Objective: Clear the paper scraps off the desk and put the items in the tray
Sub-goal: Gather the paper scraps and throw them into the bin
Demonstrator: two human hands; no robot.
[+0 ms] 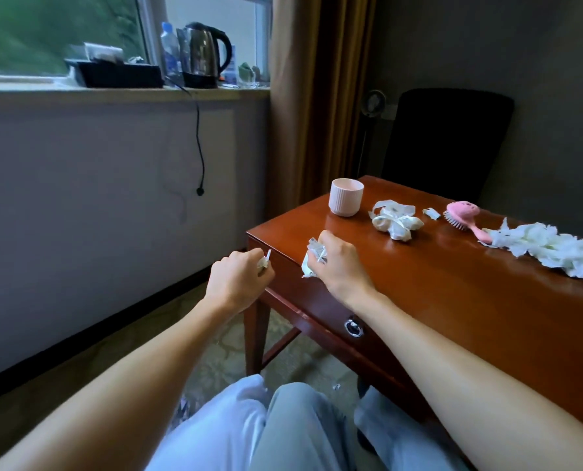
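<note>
My left hand (237, 279) hovers just off the left end of the wooden desk (453, 294), its fingers curled round a small white paper scrap (264, 261). At the desk's near left corner my right hand (339, 261) grips a crumpled wad of paper scraps (312, 258). Farther along the top lie a bunch of paper strips (397, 220), a tiny scrap (432, 213) and a long heap of torn paper (552, 249). A pink ribbed cup (346, 197) stands near the far left corner. A pink hairbrush (463, 217) lies bristles down between the piles.
A black tray (120, 73), a kettle (203, 56) and a water bottle (169, 52) stand on the windowsill at upper left. Behind the desk is a black chair (446, 144). A scrap (336, 386) lies on the carpet under the desk. My knees are below.
</note>
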